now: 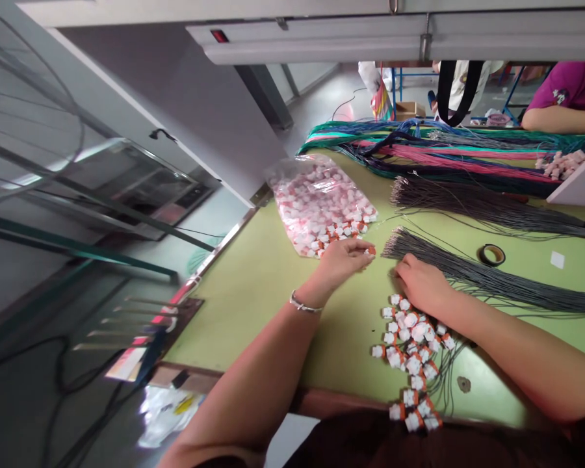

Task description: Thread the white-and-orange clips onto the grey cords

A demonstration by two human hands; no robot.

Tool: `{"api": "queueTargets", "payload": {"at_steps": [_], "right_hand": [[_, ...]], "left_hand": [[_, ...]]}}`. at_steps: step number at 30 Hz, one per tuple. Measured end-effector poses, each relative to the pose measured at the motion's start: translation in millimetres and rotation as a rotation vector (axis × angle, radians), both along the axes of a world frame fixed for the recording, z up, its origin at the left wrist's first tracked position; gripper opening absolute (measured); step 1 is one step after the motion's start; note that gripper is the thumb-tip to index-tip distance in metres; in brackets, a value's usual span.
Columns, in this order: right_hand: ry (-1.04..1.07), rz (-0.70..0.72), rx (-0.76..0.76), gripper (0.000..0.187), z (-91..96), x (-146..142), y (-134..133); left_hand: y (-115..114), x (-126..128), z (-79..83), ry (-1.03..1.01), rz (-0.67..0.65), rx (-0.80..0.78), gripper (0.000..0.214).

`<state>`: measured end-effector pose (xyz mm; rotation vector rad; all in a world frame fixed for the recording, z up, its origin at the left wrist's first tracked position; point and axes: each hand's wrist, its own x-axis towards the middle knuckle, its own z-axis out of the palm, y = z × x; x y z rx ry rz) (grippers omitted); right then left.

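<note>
My left hand (pixel 344 260) pinches a small white-and-orange connector (pixel 369 251) between thumb and fingertips, just in front of a clear plastic bag (pixel 322 195) full of similar connectors. A short way to its right, my right hand (pixel 422 281) has its fingers closed on what looks like the thin end of a grey wire. A long bundle of grey wires (pixel 472 270) with metal-tipped ends lies right behind this hand. Below it spreads a pile of white-and-orange connectors (pixel 412 335), with grey wires trailing from under them. The two hands are apart.
A roll of tape (pixel 491 255) and a white square (pixel 557 260) lie on the green table (pixel 234 312). Farther back are another dark wire bundle (pixel 468 201) and coloured wires (pixel 433 146). A lamp housing (pixel 370 42) hangs overhead. Another person's arm (pixel 565 120) shows at upper right.
</note>
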<state>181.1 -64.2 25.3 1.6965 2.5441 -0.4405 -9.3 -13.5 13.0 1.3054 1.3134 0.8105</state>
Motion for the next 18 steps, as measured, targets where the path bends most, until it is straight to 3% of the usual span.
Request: {"api": "queueTargets", "payload": {"at_steps": [6,10,15,18], "right_hand": [[-0.089,0.009,-0.011,0.031,0.5,-6,-3],[-0.042,-0.02,0.015,0.026,-6.8,-3,-2],[0.387,-0.261,0.019,0.015,-21.4,7,10],[0.691,-0.342,0.027,0.011,-29.0,13,16]], "left_hand": [[-5,5,-1.0,-0.299,-0.055,-0.05,0.038],[-6,9,-7.5,-0.482,-0.028,-0.176,0.035],[-6,13,-15.3,-0.59,0.021,-0.275,0.023],[-8,14,-17.2,-0.604,0.013,-0.275,0.026]]}}
